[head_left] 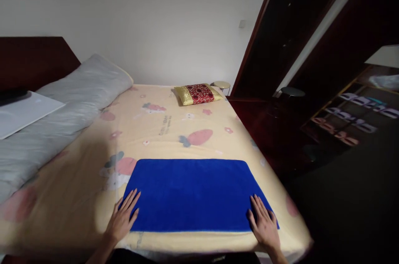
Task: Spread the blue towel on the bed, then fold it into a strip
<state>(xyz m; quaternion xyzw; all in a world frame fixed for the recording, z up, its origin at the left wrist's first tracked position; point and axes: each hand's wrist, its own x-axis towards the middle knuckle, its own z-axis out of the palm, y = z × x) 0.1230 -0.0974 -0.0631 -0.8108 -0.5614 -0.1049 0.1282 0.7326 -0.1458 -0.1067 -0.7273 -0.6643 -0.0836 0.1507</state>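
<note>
On bed (162, 131), blue towel (193, 193) spans left hand (122, 218) to right hand (264, 223).

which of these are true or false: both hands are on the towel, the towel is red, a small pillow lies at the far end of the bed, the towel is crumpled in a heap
Both hands are on the towel: true. The left hand and right hand lie flat on the near corners of the towel.
The towel is red: false, it is blue.
A small pillow lies at the far end of the bed: true.
The towel is crumpled in a heap: false, it lies spread flat.
</note>
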